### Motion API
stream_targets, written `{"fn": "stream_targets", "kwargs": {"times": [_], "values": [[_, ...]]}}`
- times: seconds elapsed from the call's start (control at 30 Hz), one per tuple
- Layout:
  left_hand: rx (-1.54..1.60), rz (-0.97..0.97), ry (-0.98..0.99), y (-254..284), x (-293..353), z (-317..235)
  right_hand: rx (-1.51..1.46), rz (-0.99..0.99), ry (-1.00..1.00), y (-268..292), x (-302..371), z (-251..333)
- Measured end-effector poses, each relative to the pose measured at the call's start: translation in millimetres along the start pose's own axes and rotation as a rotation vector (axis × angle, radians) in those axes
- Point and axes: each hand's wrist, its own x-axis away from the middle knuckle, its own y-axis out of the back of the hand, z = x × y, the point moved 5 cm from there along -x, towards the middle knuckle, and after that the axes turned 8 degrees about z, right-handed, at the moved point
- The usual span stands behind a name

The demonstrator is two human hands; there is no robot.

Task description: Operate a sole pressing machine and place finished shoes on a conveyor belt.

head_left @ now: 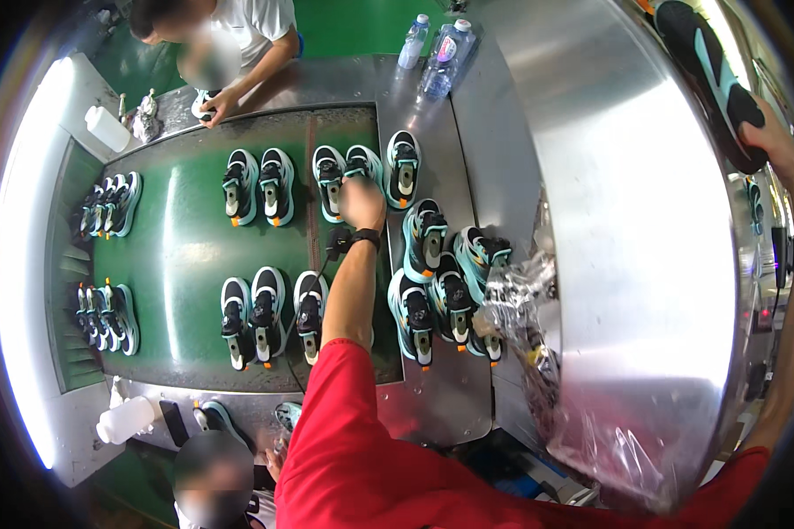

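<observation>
Left hand, blurred, grip cannot be told, at a white-toed shoe near the belt's far right corner; right hand, grasping a dark shoe, raised beyond the belt's right edge; shoe pile, on the counter along that edge

The shoes are mixing black, white and turquoise, with tabs showing orange; the belt is gleaming green, the sleeve is showing plain red, the desk is shining silver.
</observation>
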Motion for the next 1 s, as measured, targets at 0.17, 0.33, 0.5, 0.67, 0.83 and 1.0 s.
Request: {"fn": "stream_targets", "kwargs": {"times": [0.17, 0.33, 0.5, 0.67, 0.83, 1.0], "values": [[-0.043, 0.220, 0.059, 8.5, -5.4, 33.9, 0.254, -0.335, 0.313, -28.1, -3.4, 16.8], [0.341, 0.334, -0.074, 43.9, 67.3, 26.0, 0.195, -0.527, 0.233, -59.3, 23.0, 37.1], [0.487, 0.711, -0.584, 134.8, 233.8, -10.7, 0.279, -0.714, 0.427, -68.6, 117.4, 67.4], [1.052, 1.432, 0.033, 226.1, 392.9, -140.5, 0.561, -1.199, 0.598, -74.7, 264.7, 36.0], [1.475, 2.198, 0.017, 251.5, 503.7, -290.6, 0.461, -1.065, 0.367, -137.7, 409.2, -11.4], [1.293, 2.843, 0.721, 250.1, 650.4, -353.5, 0.619, -1.015, -0.030, -248.6, 567.2, -29.8]]}}
